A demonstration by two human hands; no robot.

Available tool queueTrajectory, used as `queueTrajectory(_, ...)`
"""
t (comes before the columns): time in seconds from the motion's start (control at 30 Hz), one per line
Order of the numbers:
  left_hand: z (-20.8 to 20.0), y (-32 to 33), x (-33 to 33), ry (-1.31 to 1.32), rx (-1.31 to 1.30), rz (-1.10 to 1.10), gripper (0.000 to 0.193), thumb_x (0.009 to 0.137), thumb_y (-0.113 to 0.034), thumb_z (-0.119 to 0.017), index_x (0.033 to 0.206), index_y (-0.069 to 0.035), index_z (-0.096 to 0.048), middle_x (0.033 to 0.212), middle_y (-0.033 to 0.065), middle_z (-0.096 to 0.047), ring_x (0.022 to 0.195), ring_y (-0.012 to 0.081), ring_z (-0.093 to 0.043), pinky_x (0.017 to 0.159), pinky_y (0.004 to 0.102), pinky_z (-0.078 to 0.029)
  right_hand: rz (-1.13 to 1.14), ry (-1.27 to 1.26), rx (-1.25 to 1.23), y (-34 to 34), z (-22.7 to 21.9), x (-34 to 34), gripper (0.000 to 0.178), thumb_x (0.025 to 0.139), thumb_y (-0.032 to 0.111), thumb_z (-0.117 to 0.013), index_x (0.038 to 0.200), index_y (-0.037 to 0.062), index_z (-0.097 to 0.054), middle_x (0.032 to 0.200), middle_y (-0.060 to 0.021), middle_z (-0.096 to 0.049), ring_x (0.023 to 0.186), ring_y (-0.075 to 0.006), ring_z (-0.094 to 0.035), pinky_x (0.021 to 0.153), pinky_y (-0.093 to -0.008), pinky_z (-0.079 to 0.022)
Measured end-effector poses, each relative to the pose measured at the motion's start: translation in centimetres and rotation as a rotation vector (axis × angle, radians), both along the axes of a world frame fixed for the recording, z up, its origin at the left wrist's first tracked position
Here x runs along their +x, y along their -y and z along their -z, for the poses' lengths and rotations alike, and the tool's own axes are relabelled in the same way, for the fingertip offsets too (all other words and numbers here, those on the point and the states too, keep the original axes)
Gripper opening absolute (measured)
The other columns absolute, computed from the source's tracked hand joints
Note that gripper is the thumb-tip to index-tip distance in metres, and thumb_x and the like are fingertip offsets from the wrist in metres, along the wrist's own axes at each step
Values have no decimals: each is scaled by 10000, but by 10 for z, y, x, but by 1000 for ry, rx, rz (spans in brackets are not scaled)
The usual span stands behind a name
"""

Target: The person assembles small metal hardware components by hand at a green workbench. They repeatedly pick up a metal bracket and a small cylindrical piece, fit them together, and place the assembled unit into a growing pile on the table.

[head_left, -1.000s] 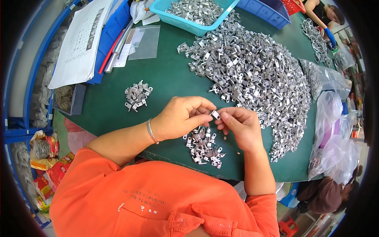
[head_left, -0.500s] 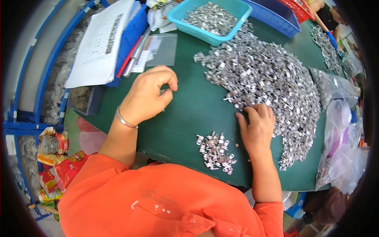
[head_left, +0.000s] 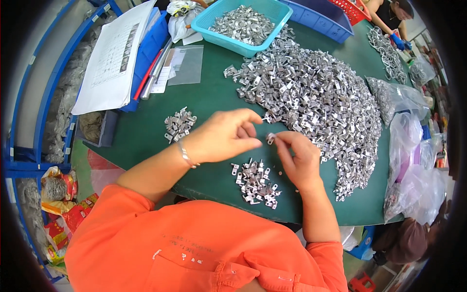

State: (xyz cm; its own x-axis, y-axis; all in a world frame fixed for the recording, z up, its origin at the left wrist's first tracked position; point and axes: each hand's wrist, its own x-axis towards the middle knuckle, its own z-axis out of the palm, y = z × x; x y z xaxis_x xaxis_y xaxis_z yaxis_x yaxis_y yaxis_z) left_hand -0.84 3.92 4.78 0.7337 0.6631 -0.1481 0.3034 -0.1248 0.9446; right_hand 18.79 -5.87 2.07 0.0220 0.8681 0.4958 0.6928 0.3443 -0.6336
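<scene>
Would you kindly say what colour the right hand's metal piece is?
The metal piece is silver-grey, clearest in the head view.

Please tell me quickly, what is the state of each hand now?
Left hand: open, thumb and index finger apart, nothing visible between them.
Right hand: closed, pinching a small metal piece at its fingertips.
</scene>
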Motion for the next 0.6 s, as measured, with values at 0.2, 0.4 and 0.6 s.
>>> queueTrajectory(0.2,27,13,8,201,60,-7,201,825,-3,-719,1011,28,-650,915,78,-689,814,107,-671,735,236,-555,-118,-64,141,1,2,0,238,723,-79,-725,915,22,-625,852,-108,-679,747,-260,-671,624,-326,-538)
queueTrajectory(0.4,26,14,8,321,-43,-20,176,809,28,-722,971,20,-652,909,70,-676,842,104,-659,748,236,-554,-106,-55,100,4,-2,-2,266,697,-86,-724,925,27,-647,880,-106,-673,760,-253,-661,634,-327,-536)
queueTrajectory(0.6,12,-4,-4,268,550,-13,142,741,87,-675,796,-42,-654,908,66,-662,864,183,-643,753,297,-520,-104,63,65,0,-4,6,318,665,-108,-650,958,18,-659,978,-127,-643,846,-289,-635,696,-352,-528)
